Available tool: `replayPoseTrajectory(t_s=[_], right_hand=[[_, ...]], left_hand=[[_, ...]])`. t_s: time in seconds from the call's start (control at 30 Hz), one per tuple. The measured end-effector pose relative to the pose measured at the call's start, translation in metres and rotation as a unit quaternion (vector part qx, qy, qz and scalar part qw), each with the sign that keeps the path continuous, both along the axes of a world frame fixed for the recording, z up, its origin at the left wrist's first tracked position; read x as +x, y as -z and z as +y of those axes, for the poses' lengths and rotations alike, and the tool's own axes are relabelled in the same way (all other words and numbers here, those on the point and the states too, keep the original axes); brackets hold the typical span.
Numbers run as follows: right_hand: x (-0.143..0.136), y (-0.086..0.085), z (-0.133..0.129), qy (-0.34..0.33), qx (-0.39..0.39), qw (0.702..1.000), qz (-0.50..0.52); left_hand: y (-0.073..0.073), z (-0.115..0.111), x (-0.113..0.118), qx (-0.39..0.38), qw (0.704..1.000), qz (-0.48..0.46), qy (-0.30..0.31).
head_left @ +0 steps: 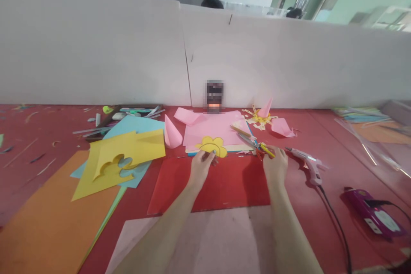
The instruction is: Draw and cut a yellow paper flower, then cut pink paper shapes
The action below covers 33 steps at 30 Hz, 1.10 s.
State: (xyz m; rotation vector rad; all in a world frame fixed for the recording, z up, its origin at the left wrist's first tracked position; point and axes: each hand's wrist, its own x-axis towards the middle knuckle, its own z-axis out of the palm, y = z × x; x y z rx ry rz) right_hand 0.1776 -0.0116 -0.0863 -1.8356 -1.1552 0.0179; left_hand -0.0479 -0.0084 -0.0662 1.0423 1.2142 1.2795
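My left hand [203, 163] pinches a yellow paper flower [213, 145] by its lower edge, with petals outlined in a dark line. The flower is held above the front edge of a pink paper sheet [221, 126]. My right hand [276, 162] has its fingers closed at the yellow handle of the scissors [248, 139], whose blades point left and away from me over the pink sheet. A wooden-looking stick [241, 132] lies alongside the blades. Under both hands is a red board [224, 186].
Left lie cut yellow paper [105, 167], blue paper [136, 125] and orange paper [48, 218]. A pink cone [171, 133] stands near the pink sheet. Right are a glue gun [308, 163] with its cord and a purple device [372, 214]. A white partition [272, 60] stands behind.
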Motion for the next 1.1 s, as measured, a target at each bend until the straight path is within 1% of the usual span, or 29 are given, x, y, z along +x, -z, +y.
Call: replayPoseTrajectory(t_s=[0.07, 0.13, 0.23, 0.27, 0.33, 0.43, 0.5, 0.67, 0.77, 0.83, 0.9, 0.93, 1.0, 1.03, 1.1], right_hand=[[0.007, 0.007, 0.0, 0.02, -0.053, 0.998, -0.027], [0.01, 0.014, 0.001, 0.018, -0.092, 0.995, -0.035], [0.015, 0.019, 0.004, 0.009, -0.135, 0.99, -0.03], [0.017, 0.02, 0.004, 0.009, -0.136, 0.99, -0.027], [0.023, 0.021, 0.005, -0.001, -0.121, 0.993, -0.016], [0.03, 0.023, 0.007, -0.051, -0.098, 0.994, 0.024], [0.032, 0.024, 0.008, -0.073, -0.085, 0.992, 0.055], [0.024, 0.022, 0.009, -0.069, -0.026, 0.995, 0.071], [0.016, 0.015, 0.007, -0.069, -0.01, 0.994, 0.082], [0.01, 0.008, 0.005, -0.07, 0.012, 0.99, 0.123], [0.003, -0.001, 0.003, -0.073, 0.054, 0.975, 0.202], [-0.001, -0.006, 0.002, -0.072, 0.083, 0.962, 0.251], [-0.009, -0.015, 0.0, -0.079, 0.116, 0.929, 0.343], [-0.014, -0.019, -0.001, -0.103, 0.128, 0.907, 0.387], [-0.024, -0.025, -0.003, -0.179, 0.131, 0.862, 0.456]], left_hand=[[0.0, 0.0, -0.001, -0.002, 1.0, -0.006, -0.002], [0.0, 0.0, -0.001, -0.003, 1.0, -0.011, -0.004], [0.0, 0.0, -0.002, -0.005, 1.0, -0.018, -0.007], [0.0, 0.0, -0.002, -0.005, 1.0, -0.021, -0.008], [0.0, 0.001, -0.002, -0.005, 1.0, -0.025, -0.012], [-0.001, 0.001, -0.002, -0.007, 0.999, -0.029, -0.013], [-0.001, 0.001, -0.002, -0.009, 0.999, -0.03, -0.012], [-0.001, 0.002, -0.002, -0.008, 0.999, -0.032, -0.013], [0.0, 0.002, -0.003, -0.008, 0.999, -0.033, -0.016], [0.001, 0.002, -0.003, -0.007, 0.999, -0.033, -0.016], [0.001, 0.002, -0.003, -0.007, 0.999, -0.032, -0.016], [0.002, 0.003, -0.003, -0.007, 0.999, -0.032, -0.015], [0.001, 0.003, -0.003, -0.006, 1.0, -0.028, -0.01], [0.001, 0.004, -0.003, -0.006, 1.0, -0.024, -0.006], [0.001, 0.004, -0.002, -0.007, 1.0, -0.016, 0.001]])
